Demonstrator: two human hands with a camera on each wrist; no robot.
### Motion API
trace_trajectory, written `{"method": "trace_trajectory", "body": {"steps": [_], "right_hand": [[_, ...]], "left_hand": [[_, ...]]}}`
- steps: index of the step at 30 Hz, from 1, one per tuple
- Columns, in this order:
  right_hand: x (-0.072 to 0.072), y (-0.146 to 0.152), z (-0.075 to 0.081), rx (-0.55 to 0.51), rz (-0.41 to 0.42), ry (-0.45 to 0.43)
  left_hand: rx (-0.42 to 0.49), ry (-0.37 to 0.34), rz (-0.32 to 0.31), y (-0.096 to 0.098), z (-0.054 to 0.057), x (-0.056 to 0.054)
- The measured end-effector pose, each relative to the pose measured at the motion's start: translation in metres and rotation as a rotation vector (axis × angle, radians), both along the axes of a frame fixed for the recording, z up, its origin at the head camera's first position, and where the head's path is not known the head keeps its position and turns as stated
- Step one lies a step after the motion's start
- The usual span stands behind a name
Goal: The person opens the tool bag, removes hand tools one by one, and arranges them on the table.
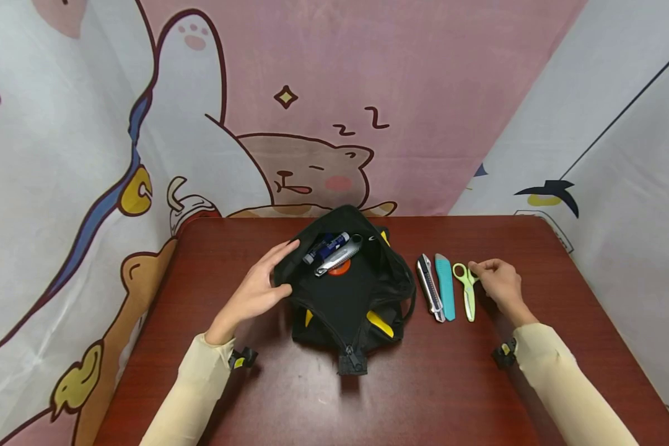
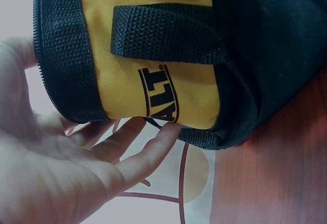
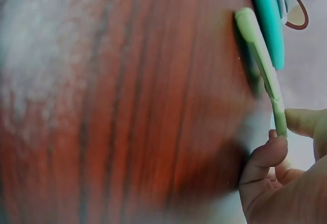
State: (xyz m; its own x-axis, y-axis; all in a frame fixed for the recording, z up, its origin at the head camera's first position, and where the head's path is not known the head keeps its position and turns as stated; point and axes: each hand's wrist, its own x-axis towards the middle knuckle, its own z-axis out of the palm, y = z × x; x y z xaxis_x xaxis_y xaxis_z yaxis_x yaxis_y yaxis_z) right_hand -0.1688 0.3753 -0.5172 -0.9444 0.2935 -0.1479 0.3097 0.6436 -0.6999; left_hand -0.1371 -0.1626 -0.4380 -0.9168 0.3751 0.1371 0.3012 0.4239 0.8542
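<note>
A black tool bag with yellow panels stands unzipped on the table. My left hand grips its left side, thumb at the zipped rim and fingers along the yellow panel. Inside the bag lie a silver utility knife, dark blue glue sticks and an orange round thing. My right hand pinches one handle loop of light green scissors, whose blades point toward me. In the right wrist view the scissors are seen edge-on, between thumb and finger.
Left of the scissors, a teal sheath-like tool and a black-and-silver utility knife lie side by side, close to the bag's right. The reddish-brown table backs onto a cartoon-printed cloth.
</note>
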Motion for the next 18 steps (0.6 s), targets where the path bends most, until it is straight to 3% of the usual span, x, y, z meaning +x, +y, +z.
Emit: {"method": "trace_trajectory", "body": {"steps": [18], "right_hand": [[0.0026, -0.0013, -0.0064, 0.023, -0.033, 0.066]], "left_hand": [[-0.004, 0.008, -0.001, 0.0003, -0.0001, -0.0009]]}}
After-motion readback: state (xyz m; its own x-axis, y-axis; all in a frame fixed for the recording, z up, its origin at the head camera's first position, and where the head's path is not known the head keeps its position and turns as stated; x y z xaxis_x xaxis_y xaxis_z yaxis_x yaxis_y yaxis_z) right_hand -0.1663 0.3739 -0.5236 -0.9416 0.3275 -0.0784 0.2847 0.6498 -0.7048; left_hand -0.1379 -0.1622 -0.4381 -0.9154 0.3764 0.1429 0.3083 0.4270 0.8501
